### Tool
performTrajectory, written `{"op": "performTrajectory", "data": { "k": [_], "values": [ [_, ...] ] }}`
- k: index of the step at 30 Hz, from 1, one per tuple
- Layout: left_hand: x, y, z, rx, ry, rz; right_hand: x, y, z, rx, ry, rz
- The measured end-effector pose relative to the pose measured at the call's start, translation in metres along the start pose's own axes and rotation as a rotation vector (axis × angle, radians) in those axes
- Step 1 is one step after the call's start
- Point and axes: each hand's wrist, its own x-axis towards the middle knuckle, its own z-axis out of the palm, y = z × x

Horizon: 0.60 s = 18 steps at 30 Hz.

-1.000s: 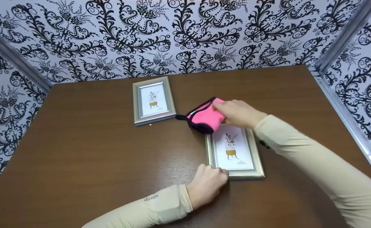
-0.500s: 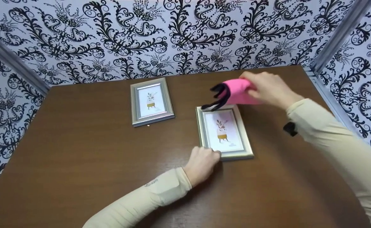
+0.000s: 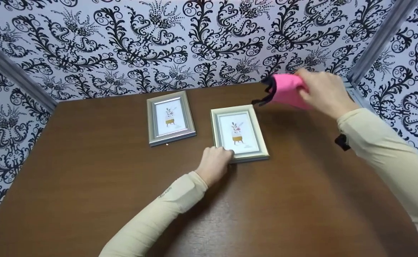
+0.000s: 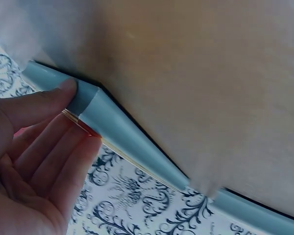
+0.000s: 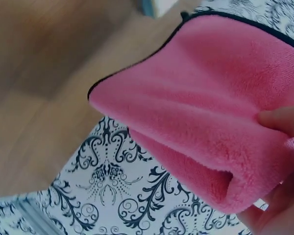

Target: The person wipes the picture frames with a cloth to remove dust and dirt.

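My left hand (image 3: 215, 163) grips the near left corner of a cream-coloured picture frame (image 3: 262, 141). In the left wrist view, the thumb lies on the edge of this picture frame (image 4: 125, 132) and the other fingers are on its face side. My right hand (image 3: 326, 91) pinches a pink cloth (image 3: 289, 87) with dark trim, held above the table at the back right. The pink cloth (image 5: 196, 98) hangs folded and plush in the right wrist view. A second picture frame (image 3: 152, 123), silvery, lies to the left with a similar plant-pot print.
The brown wooden table (image 3: 87, 171) carries both frames. A patterned black-and-white wall (image 3: 130, 46) rises behind it, with side panels joined by metal posts (image 3: 376, 46). A tiny pale speck (image 3: 167, 144) lies near the left frame.
The left hand has moved the cream frame away and to the left, nearer the silvery one. The right hand has lifted the cloth off the frame, towards the back right.
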Motion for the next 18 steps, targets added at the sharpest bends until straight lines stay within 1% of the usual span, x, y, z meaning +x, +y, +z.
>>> {"op": "performTrajectory", "data": {
  "k": [2,4,7,9,11,14,18],
  "values": [
    [0.003,-0.004,0.001,0.008,0.001,-0.005,-0.008,0.000,0.006,-0.046,-0.024,-0.020],
    [0.004,-0.006,0.002,0.015,-0.005,-0.007,-0.021,-0.003,0.014,-0.082,-0.055,-0.060],
    [0.006,-0.008,0.002,0.020,-0.018,-0.002,-0.047,-0.008,0.030,-0.102,-0.088,-0.148],
    [0.006,-0.009,0.002,0.019,-0.023,0.004,-0.066,-0.012,0.040,-0.117,-0.090,-0.209],
    [0.007,-0.009,0.001,0.017,-0.023,0.008,-0.083,-0.016,0.048,-0.136,-0.114,-0.246],
    [0.007,-0.010,0.000,0.021,-0.013,0.014,-0.103,-0.022,0.055,-0.177,-0.170,-0.281],
    [0.007,-0.010,0.002,0.044,0.020,0.037,-0.121,-0.025,0.060,-0.177,-0.258,-0.311]
  ]
}}
